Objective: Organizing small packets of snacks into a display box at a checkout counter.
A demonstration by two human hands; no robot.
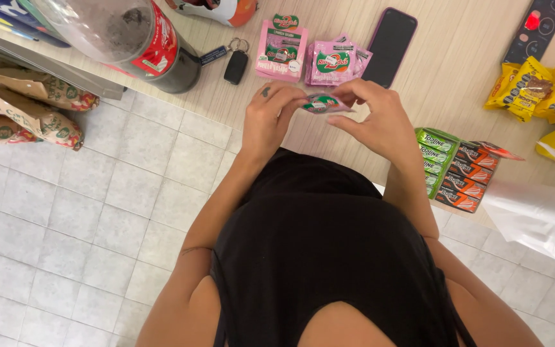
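Both hands meet over the near edge of a wooden counter [457, 71]. My left hand [268, 115] and my right hand [380, 119] pinch the two ends of a small pink sachet [321, 103] with a green and red emblem. Just beyond it lies a loose heap of the same pink sachets [336, 62], and left of that stands their pink display box [282, 48].
On the counter: a dark phone [390, 45], a car key with keyring [234, 63], a large dark soda bottle [142, 45], green and orange gum packs [454, 170], yellow snack packets [537, 90], a clear plastic bag [537, 212]. Paper bags [27, 109] sit on a shelf left. White tiled floor below.
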